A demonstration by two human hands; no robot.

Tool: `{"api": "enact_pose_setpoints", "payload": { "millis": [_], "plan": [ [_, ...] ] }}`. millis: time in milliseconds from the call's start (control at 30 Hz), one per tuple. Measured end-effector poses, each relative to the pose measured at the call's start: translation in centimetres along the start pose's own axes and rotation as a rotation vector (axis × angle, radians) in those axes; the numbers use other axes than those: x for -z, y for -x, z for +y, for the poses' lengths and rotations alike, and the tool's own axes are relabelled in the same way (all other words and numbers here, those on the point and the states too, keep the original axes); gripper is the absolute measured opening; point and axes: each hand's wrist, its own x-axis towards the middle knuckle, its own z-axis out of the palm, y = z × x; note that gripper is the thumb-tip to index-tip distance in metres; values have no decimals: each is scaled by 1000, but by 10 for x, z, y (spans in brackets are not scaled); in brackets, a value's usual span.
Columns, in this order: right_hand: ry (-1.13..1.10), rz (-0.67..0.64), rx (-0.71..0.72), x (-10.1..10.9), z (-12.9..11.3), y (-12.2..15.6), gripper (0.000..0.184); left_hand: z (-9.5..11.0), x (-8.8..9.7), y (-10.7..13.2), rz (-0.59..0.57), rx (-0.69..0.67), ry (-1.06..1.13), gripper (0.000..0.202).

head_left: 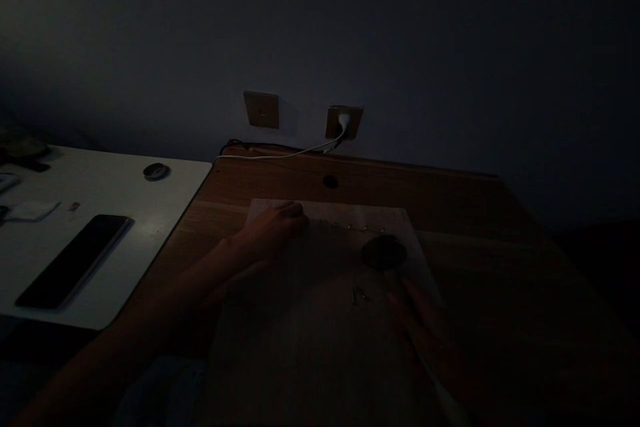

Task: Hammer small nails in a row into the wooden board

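The picture is very dark. A pale wooden board [320, 333] lies on a brown desk [480, 213]. My left hand [276, 227] rests on the board's far left corner with its fingers curled together; anything inside them is hidden. My right hand [420, 323] is closed around the handle of a hammer whose dark round head [384, 252] sits on the board's right side. A short row of small nails [365, 228] stands along the far edge, just right of my left hand. Two loose nails [358, 295] lie in the board's middle.
A white table [100, 187] adjoins the desk on the left, carrying a black phone [75, 259] and a small dark round object [156, 171]. On the wall are a switch plate [261, 109] and a socket with a white plug [344, 121] and cable.
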Motion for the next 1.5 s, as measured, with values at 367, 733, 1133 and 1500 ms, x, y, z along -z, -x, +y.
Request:
{"api": "enact_pose_setpoints", "payload": {
  "millis": [367, 733, 1133, 1500],
  "plan": [
    [-16, -47, 30, -6, -33, -18, 75, -3, -10, -10, 50, 76, 200, 21],
    [4, -145, 179, 0, -54, -33, 45, -7, -26, -9, 199, 245, 507, 17],
    [58, -190, 244, -14, -70, -40, 49, -10, -32, -9, 253, 252, 533, 11],
    [42, -139, 275, -17, -67, -53, 46, -16, -31, -20, 251, 285, 578, 6]
  ]
}}
